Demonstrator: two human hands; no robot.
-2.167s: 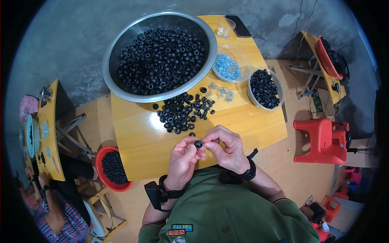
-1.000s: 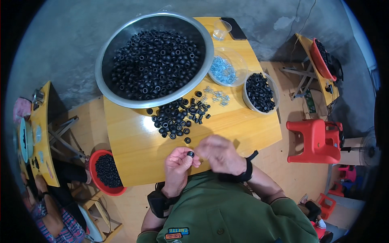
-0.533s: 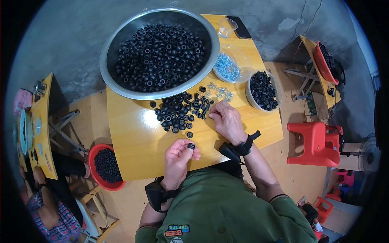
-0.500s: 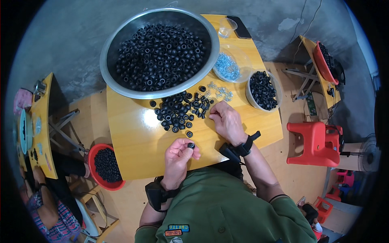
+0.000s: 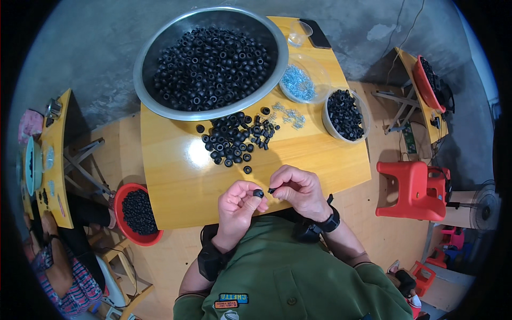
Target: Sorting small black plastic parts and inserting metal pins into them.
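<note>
At the near edge of the yellow table, my left hand pinches a round black cap between thumb and fingertips. Just right of it, my right hand is closed on a small black plug-like piece, held close to the cap; whether the two touch is hard to make out. Ahead of my hands lies a loose pile of black caps, with smaller black pieces at its right side. Small clear springs or coils are scattered beyond these.
A large metal basin full of black caps stands at the back left. Plastic tubs hold bluish small parts and small black pieces. A cup and phone lie behind. Red stools stand right; another person sits left.
My right hand has come back from beside the pile toward my left hand, now with a small black piece in its fingertips. My left hand still holds the cap, slightly shifted.
</note>
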